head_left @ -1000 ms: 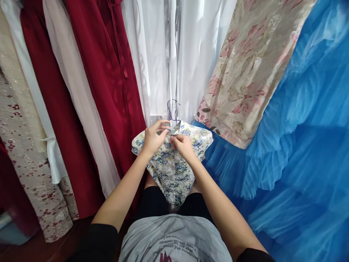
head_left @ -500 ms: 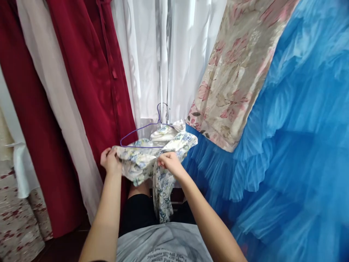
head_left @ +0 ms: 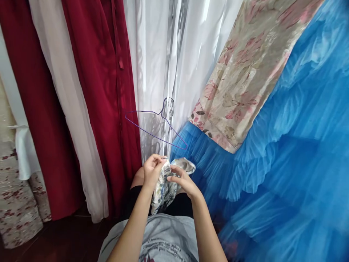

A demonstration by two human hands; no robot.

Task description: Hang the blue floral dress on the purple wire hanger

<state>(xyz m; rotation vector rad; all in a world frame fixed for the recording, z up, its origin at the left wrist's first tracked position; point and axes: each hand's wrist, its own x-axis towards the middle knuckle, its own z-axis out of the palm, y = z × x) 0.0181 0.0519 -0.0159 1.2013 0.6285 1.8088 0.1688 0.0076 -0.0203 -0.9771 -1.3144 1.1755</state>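
While the left hand (head_left: 152, 169) is pinching the upper edge of the blouse (head_left: 160, 193), thumb against fingers, the right hand (head_left: 182, 180) is standing wide beside it, thumb and fingers spread; I cannot tell if its fingertips are touching the cloth. Blouse: white with blue-green print, bunched, hanging down from the left hand in front of the black shorts (head_left: 134, 202), above the grey tee (head_left: 169, 231). One part with a rounded opening is sticking out beyond the right hand's fingers, toward the blue tulle (head_left: 308, 174).

Purple wire hanger (head_left: 161, 113) is hanging above the hands, apart from the blouse, tilted: left corner high and overlapping the red dress (head_left: 100, 72), right corner low and overlapping the tulle's edge. Its hook is sitting at the white strap (head_left: 169, 69); cannot tell what exactly is bearing it. White curtain (head_left: 152, 47) is hanging behind.

Right of the curtain, a beige floral dress (head_left: 240, 80) is hanging, its lower edge overlapping the tulle. Left of the red dress, a pale pink length (head_left: 68, 91) is hanging, its lower end near the dark floor (head_left: 69, 233).
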